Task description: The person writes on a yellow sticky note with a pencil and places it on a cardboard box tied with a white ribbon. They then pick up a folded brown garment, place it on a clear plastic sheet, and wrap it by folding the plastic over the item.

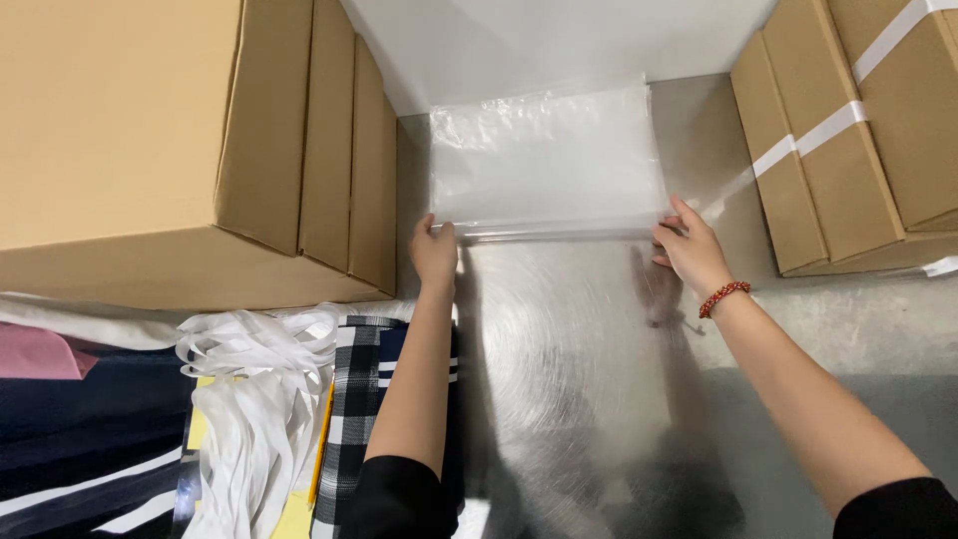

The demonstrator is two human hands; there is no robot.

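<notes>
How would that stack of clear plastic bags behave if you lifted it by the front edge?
The bag stack is thin, glossy film, so it would probably sag and bend rather than stay flat. The sheets look slick and may slide apart. It likely glides easily on the shiny metal table. Both hands, left and right, grip its near corners.

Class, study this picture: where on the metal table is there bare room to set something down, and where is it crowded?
Bare metal table lies between the left hand and right hand, below the stack of clear plastic bags. A narrow strip runs between that stack and the taped boxes. Crowded: the left, with large cartons, white straps and folded cloth.
</notes>
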